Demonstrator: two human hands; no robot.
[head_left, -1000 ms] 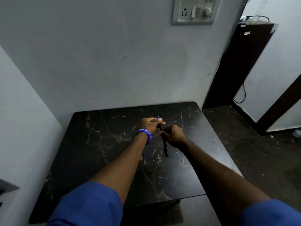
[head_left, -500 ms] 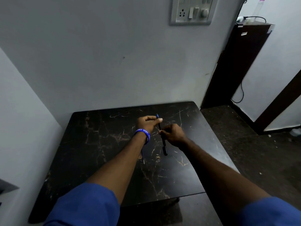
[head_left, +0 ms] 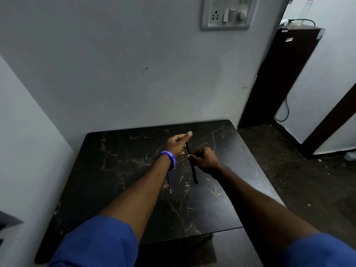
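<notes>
A slim black pen point(head_left: 193, 173) is held tilted over the dark marble-patterned table point(head_left: 115, 180), its lower end near the tabletop. My right hand point(head_left: 205, 159) grips the pen at its middle, fingers curled round it. At the pen's upper end is my left hand point(head_left: 176, 144), which wears a blue wristband; its thumb lies over the tip and hides it. A thin blue rod point(head_left: 169, 185) lies on the table just below my left wrist.
The table stands in a corner against grey walls at the back and left. A switch and socket panel point(head_left: 226, 13) is on the wall above. A dark cabinet point(head_left: 279, 78) with a cable stands to the right, beside open dark floor.
The pen's blue tip showed above my left fingers earlier; my left thumb now covers it. Both hands have stayed in about the same place over the table.
</notes>
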